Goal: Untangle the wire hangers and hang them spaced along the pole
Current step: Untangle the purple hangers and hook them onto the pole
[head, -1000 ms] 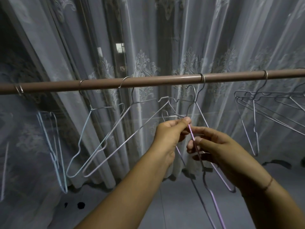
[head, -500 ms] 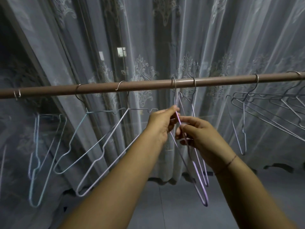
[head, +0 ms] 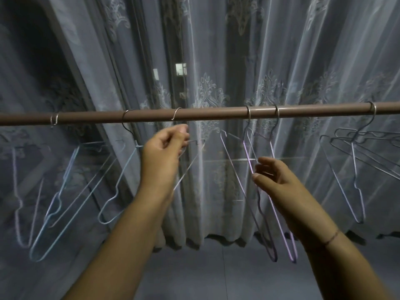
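Purple hanger (head: 248, 158) beside loose right fingers (head: 270, 164); left fingers (head: 173, 133) pinch grey hanger (head: 190, 167)

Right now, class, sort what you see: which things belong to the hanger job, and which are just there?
Job: pole; left hand pinching the white hanger; right hand open by the purple hangers; blue hangers; grey hangers.
Just there: curtain; floor.
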The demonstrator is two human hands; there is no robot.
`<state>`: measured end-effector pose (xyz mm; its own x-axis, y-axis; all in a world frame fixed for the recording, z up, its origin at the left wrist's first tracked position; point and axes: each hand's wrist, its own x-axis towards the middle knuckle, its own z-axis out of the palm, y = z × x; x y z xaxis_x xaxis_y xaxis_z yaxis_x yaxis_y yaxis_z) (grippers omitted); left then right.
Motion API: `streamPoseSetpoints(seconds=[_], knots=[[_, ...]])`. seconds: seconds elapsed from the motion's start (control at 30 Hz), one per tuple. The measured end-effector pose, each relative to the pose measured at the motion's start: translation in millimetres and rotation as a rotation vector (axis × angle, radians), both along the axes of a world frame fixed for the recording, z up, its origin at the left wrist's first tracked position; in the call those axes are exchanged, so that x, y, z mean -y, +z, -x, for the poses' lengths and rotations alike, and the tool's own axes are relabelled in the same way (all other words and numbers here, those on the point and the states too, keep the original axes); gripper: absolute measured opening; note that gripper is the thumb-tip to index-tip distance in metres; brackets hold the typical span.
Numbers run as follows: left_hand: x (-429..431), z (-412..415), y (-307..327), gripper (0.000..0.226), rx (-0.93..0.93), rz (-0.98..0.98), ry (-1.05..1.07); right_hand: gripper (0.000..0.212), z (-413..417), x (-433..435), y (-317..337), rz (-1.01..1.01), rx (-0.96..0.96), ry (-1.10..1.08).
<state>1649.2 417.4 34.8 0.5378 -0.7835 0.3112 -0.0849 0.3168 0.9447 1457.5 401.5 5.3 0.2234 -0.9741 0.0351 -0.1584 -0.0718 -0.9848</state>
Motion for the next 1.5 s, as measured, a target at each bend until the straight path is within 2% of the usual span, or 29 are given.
streamPoseSetpoints(seconds=[0.13,0.23,0.3,0.4,0.47,0.57,0.73,0.9,1.13,1.23,1.3,1.43,1.5], knots=[[-11.4,-38.3,-6.1,0.023,0.007,-0.04,0.136,0.052,-10.9,-21.2,5.3,0.185,-0.037,-0.042],[-11.1,-53.2,-17.9,0.022,-0.001,-0.192,0.06,0.045,-37.1,-42.2,6.0,0.281,0.079,-0.041],[-6.6,-56.1,-25.6,0.023,-0.015,-0.283,-0.041,0.045,-64.7,-49.9,-2.2,0.301,0.003,0.024],[3.7,-58.9,-34.0,0.025,-0.021,-0.358,-0.175,0.042,-104.1,-44.7,-21.6,0.246,-0.139,0.049],[8.1,-61.7,-35.3,0.02,-0.075,-0.395,-0.28,0.029,-122.5,-39.7,-28.5,0.164,-0.139,0.028],[15.5,-67.2,-36.2,0.014,-0.153,-0.423,-0.408,0.018,-140.0,-39.1,-30.3,0.015,0.039,-0.002],[27.0,-70.7,-40.1,0.009,-0.265,-0.402,-0.565,0.017,-153.0,-39.7,-29.9,0.029,0.18,-0.098],[41.9,-63.5,-29.7,0.012,-0.378,-0.359,-0.577,0.02,-156.3,-19.5,-19.6,0.043,0.173,-0.148],[64.8,-50.5,-40.0,0.023,-0.388,-0.447,-0.524,0.021,-146.2,5.6,-26.1,0.006,0.108,-0.165],[57.9,-51.8,-71.6,0.017,-0.263,-0.559,-0.533,0.019,-131.9,7.0,-49.1,-0.052,0.101,-0.243],[50.0,-55.4,-88.8,0.015,-0.193,-0.614,-0.541,0.019,-119.2,7.8,-60.9,-0.045,0.022,-0.257],[33.2,-64.3,-112.4,0.027,-0.051,-0.682,-0.619,0.033,-99.9,13.6,-81.7,0.086,-0.165,-0.188],[27.4,-70.1,-119.5,0.028,0.049,-0.699,-0.666,0.041,-95.2,17.5,-92.2,0.171,-0.327,-0.123]])
